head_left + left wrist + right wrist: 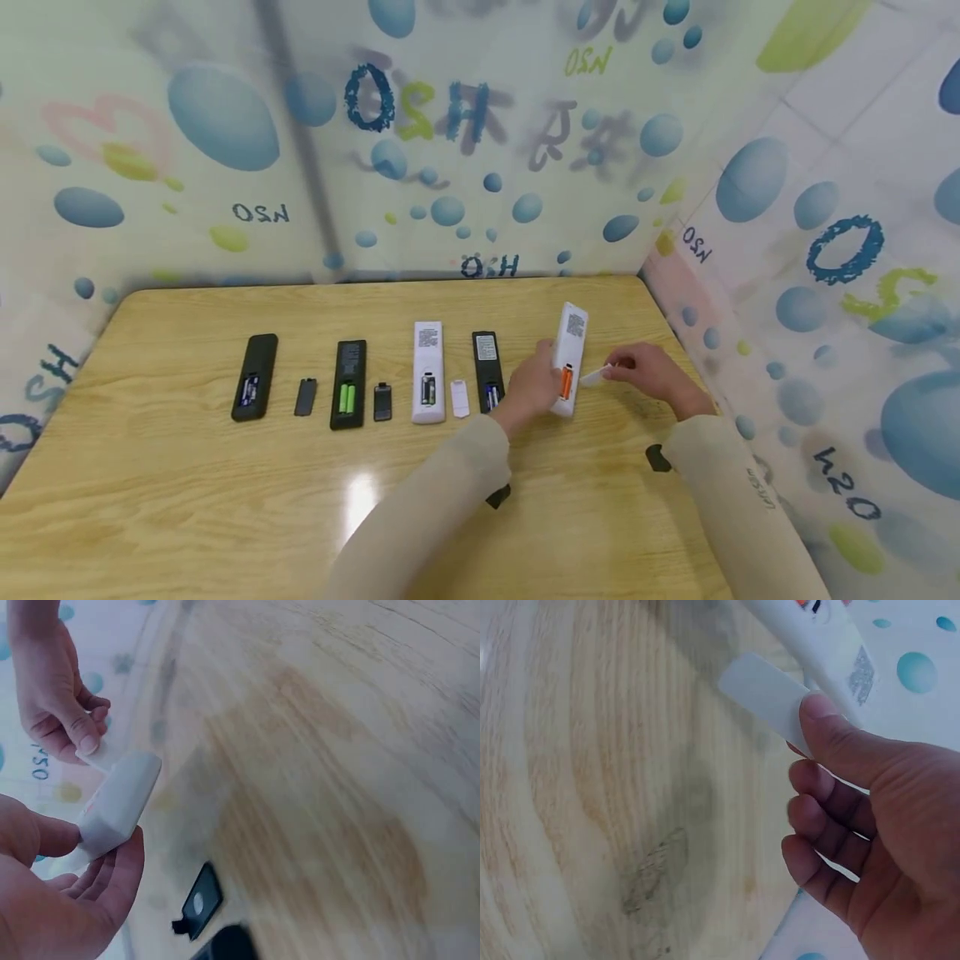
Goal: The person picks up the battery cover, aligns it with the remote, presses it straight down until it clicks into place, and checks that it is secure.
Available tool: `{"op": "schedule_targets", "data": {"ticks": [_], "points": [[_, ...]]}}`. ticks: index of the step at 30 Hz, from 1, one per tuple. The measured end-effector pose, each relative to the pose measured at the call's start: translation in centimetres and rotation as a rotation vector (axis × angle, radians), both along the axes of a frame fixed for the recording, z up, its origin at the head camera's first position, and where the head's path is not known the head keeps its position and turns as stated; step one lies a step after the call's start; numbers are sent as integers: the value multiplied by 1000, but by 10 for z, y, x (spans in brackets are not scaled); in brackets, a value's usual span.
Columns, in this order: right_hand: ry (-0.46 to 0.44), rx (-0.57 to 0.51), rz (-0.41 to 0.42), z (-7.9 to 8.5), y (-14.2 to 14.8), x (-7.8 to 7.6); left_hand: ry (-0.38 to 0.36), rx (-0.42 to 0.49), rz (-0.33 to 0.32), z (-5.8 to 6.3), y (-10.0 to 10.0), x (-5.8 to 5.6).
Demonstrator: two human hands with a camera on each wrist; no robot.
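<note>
1. My left hand grips a tilted white remote control toward the right end of the wood-grain table. Thumb on one side and fingers curled about the other, I hold its back upward, apparently so the uncovered battery bay faces me.

2. My right hand pinches a slim white battery cover between thumb and finger, the other fingers curled in. Held by one end, probably to leave the rest unobstructed, it hangs just beside the remote; whether the two touch, I cannot tell.

3. Orange batteries sit in the bay; their number is too small to read.

4. Four more remotes line the table to my left: a black remote, a second with two green batteries, a loose white remote and a third black remote, partly behind my hand. All lie back up, seemingly to show their bays.

5. A loose cover lies just right of each of the first three, as if paired: two black covers, one white.

6. The left wrist view shows a tabbed black cover, perhaps another. My count: five remotes, two white, three black; at least four covers.
</note>
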State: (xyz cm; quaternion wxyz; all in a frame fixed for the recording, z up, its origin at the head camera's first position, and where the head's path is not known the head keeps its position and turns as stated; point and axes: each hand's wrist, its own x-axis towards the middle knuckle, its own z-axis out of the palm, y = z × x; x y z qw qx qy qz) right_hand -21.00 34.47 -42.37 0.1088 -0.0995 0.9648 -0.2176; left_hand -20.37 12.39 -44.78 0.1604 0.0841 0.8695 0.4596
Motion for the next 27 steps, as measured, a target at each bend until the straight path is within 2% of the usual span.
{"op": "schedule_targets", "data": {"ticks": [3, 12, 18, 24, 27], "points": [[4, 21, 8, 6, -6, 1, -34, 83, 3, 8, -12, 1], [82, 16, 48, 22, -24, 4, 37, 175, -68, 32, -57, 8], [84, -3, 84, 27, -49, 5, 8, 231, -79, 35, -89, 17], [82, -14, 146, 26, -79, 7, 25, 261, -74, 30, -127, 29], [93, -28, 191, 27, -95, 9, 6, 283, -55, 26, -146, 38]]}}
